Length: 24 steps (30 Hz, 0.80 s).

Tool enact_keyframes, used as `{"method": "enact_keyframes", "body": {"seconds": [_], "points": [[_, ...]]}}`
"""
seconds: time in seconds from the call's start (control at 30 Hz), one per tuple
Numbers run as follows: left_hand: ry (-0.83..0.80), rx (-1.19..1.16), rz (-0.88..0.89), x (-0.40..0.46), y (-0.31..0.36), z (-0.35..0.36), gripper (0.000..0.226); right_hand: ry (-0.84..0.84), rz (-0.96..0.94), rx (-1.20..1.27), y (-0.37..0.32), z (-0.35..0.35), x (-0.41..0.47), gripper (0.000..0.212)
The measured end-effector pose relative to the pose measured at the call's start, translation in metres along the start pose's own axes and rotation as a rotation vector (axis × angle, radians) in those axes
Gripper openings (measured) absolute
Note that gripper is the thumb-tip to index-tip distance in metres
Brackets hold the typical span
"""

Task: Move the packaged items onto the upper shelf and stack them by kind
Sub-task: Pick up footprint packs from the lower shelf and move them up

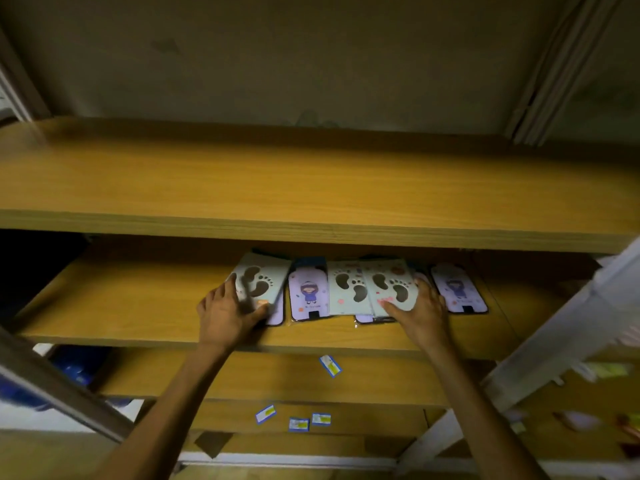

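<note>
Both hands are on packs on the lower shelf (104, 317); upper shelf (311, 188) bare. Our left hand (228, 311) pinches a footprint pack (259, 278), right hand (424, 308) fingers spread, pinching another footprint pack (391, 285). We'd lift footprints only, leaving the girl pack (309, 292).

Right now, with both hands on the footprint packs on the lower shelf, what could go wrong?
1. The left hand grips a footprint pack lying on a purple pack; lifting may drag that one over the shelf edge.
2. The right hand holds overlapping footprint packs; they may slide apart.
3. The upper shelf hangs close above the packs, so lifted packs may catch its front edge.
</note>
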<state>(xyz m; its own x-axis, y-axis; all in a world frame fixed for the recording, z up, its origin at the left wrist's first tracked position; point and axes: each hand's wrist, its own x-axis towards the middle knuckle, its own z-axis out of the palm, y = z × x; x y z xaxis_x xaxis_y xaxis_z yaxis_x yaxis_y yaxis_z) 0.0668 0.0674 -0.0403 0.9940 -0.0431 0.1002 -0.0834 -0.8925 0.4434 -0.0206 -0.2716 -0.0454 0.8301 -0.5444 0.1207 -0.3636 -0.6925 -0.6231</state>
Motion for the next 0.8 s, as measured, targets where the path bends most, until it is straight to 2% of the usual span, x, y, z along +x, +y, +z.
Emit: {"method": "enact_keyframes", "body": {"seconds": [0.17,0.3,0.57,0.8], "points": [[0.035,-0.105,0.025,0.002,0.002,-0.003,0.094,0.033,0.034,0.157,-0.008,0.006,-0.012,0.098],[-0.016,-0.339,-0.007,0.003,0.003,-0.008,0.098,0.044,0.059,0.276,-0.007,0.006,-0.013,0.095],[-0.140,-0.616,-0.078,0.010,-0.006,-0.012,0.097,0.010,0.173,0.421,-0.002,0.003,-0.009,0.067],[-0.154,-0.783,-0.044,0.003,-0.003,-0.013,0.080,-0.029,0.165,0.536,-0.010,0.004,-0.022,0.049]]}}
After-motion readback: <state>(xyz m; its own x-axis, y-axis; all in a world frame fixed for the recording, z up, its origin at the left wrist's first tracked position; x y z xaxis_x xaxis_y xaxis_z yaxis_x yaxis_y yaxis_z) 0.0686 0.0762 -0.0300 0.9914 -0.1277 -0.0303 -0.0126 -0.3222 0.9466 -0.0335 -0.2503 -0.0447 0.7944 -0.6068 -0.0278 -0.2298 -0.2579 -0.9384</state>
